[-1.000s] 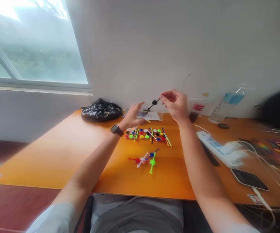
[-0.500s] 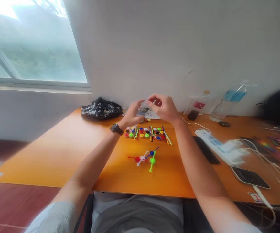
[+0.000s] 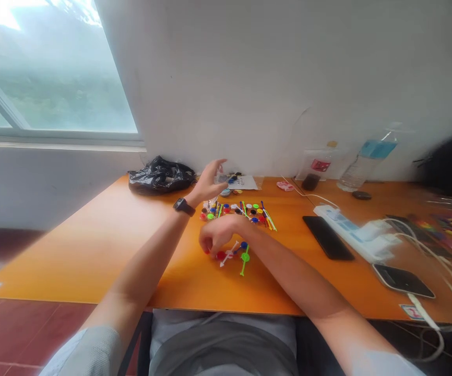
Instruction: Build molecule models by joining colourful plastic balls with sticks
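Observation:
My left hand, a black watch on its wrist, hovers over the far part of the table with thumb and fingers apart and nothing between them. Low over the near part, my right hand curls its fingers round the left end of a red arrow spinner, partly hidden by the hand. Beside it lie a white arrow spinner, a blue arrow spinner and a green arrow spinner. Behind my right hand are groups of coloured round pieces and loose coloured arrows.
A black plastic bag sits at the back left, white paper at the back middle. To the right are a black phone, a power strip with cables, a charging phone and a water bottle.
My right hand has come down and toward me from beside my left hand to the red arrow spinner. My left hand stays raised, nearly in place.

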{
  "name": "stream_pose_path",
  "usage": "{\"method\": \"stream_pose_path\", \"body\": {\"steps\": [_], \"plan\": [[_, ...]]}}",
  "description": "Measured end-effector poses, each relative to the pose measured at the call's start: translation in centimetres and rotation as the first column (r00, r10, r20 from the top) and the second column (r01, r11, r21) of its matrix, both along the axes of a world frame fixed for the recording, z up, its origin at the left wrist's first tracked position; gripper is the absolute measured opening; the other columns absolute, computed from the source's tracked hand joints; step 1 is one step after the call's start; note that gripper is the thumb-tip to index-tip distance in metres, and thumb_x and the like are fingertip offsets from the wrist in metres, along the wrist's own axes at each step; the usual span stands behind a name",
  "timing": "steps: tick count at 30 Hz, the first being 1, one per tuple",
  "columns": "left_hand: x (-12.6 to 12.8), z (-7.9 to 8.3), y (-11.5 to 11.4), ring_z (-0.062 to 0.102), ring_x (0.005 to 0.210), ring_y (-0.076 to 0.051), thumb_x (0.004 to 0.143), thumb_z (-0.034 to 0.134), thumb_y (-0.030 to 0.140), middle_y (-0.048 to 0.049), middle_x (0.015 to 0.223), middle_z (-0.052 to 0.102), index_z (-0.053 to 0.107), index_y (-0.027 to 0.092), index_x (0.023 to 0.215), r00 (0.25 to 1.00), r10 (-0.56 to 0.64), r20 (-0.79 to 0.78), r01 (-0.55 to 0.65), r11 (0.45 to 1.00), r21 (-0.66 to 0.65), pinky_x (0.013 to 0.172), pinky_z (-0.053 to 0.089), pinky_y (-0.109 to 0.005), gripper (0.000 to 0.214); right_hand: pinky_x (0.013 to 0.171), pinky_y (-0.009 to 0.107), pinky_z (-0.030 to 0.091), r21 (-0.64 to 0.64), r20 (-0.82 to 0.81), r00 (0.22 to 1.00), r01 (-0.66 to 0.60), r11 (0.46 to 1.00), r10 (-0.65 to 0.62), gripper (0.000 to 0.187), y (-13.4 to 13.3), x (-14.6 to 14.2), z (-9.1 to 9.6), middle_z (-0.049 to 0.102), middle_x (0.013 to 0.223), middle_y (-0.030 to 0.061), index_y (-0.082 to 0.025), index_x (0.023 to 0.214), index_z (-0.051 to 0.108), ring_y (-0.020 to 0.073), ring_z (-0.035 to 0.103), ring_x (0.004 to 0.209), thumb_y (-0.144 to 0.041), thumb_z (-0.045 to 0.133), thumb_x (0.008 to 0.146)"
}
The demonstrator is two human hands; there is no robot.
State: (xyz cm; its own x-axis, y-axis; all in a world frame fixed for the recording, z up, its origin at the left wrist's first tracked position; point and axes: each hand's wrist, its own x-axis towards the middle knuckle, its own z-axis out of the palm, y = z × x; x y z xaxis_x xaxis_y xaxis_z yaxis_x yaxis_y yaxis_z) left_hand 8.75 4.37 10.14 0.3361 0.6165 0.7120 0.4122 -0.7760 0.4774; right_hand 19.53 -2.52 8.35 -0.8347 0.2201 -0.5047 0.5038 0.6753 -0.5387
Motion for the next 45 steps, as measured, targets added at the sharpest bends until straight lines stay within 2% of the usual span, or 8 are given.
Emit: {"method": "stream_pose_path", "body": {"steps": [7,11,17,22,29,36,42,45], "plan": [[-0.2,-0.1,0.2,0.059,0.099,-0.025,0.073,0.063,0.026,-0.0097,0.115,0.065,0.053,0.019,0.143,0.999,-0.034,-0.029,0.035,0.999,0.023,0.091,0.051,-0.040,0.070,0.072,0.027,0.052,-0.194,-0.247,0.966,0.023,0.981,-0.071,0.011,-0.5,2.6,3.8,0.077,0.082,0.0012,-0.018,0.094,0.069,0.0170,0.072,0.081,-0.022,0.070,0.084],[-0.5,-0.2,0.6,0.061,0.109,-0.029,0.078,0.066,0.033,-0.0114,0.120,0.066,0.053,0.019,0.143,0.998,-0.061,-0.025,0.062,0.997,0.045,0.097,0.050,-0.045,0.068,0.076,0.030,0.057,-0.185,-0.610,0.712,0.299,0.936,-0.348,0.024,-0.8,5.9,7.9,0.077,0.093,0.0043,-0.020,0.100,0.071,0.0182,0.072,0.086,-0.040,0.076,0.087],[-0.1,-0.1,0.4,0.060,0.115,-0.030,0.077,0.064,0.029,-0.0137,0.130,0.065,0.053,0.019,0.142,0.998,-0.059,-0.033,0.062,0.995,0.075,0.099,0.050,-0.046,0.067,0.070,0.033,0.058,-0.152,-0.942,0.051,0.817,0.556,-0.332,0.040,0.7,9.7,10.1,0.074,0.100,0.0056,-0.025,0.104,0.067,0.0201,0.070,0.085,-0.060,0.074,0.085],[0.3,0.3,-0.3,0.061,0.103,-0.027,0.075,0.062,0.026,-0.0101,0.116,0.066,0.051,0.019,0.143,0.998,-0.056,-0.029,0.058,0.994,0.087,0.095,0.050,-0.043,0.070,0.061,0.030,0.054,-0.136,-0.977,-0.053,0.901,0.413,-0.205,0.040,2.2,11.0,9.8,0.072,0.099,0.0054,-0.024,0.102,0.066,0.0176,0.068,0.074,-0.060,0.070,0.087],[0.7,0.6,-0.8,0.060,0.101,-0.026,0.072,0.063,0.024,-0.0097,0.114,0.066,0.054,0.018,0.141,0.995,-0.091,0.033,0.088,0.992,0.089,0.093,0.049,-0.041,0.070,0.060,0.030,0.052,0.057,-0.966,0.169,0.880,0.471,-0.197,0.032,2.4,9.7,8.6,0.075,0.101,0.0058,-0.021,0.108,0.071,0.0129,0.060,0.058,-0.048,0.067,0.092],[-0.1,0.9,-0.7,0.055,0.092,-0.022,0.071,0.063,0.024,-0.0077,0.110,0.065,0.057,0.017,0.139,0.990,-0.079,0.116,0.077,0.997,0.019,0.086,0.047,-0.036,0.069,0.061,0.028,0.044,0.252,-0.936,0.326,0.885,0.393,-0.133,0.023,0.1,9.8,10.1,0.074,0.096,0.0048,-0.020,0.098,0.071,0.0134,0.056,0.064,-0.042,0.065,0.096],[-0.6,1.1,-0.6,0.047,0.081,-0.017,0.068,0.060,0.021,-0.0050,0.106,0.063,0.058,0.016,0.138,0.986,-0.041,0.160,0.051,0.997,-0.056,0.080,0.044,-0.032,0.071,0.057,0.023,0.045,0.268,-0.271,0.912,0.378,0.886,-0.307,0.019,-0.7,9.2,9.0,0.075,0.082,0.0022,-0.018,0.090,0.075,0.0158,0.067,0.072,-0.037,0.074,0.088],[-0.5,1.1,-0.6,0.046,0.080,-0.017,0.068,0.061,0.022,-0.0044,0.106,0.062,0.058,0.017,0.138,0.988,-0.034,0.152,0.045,0.997,-0.070,0.080,0.043,-0.031,0.070,0.055,0.022,0.045,0.066,0.034,0.938,0.341,0.938,-0.344,0.027,0.5,7.2,5.8,0.073,0.070,0.0016,-0.015,0.084,0.077,0.0158,0.067,0.063,-0.033,0.091,0.070]]}}
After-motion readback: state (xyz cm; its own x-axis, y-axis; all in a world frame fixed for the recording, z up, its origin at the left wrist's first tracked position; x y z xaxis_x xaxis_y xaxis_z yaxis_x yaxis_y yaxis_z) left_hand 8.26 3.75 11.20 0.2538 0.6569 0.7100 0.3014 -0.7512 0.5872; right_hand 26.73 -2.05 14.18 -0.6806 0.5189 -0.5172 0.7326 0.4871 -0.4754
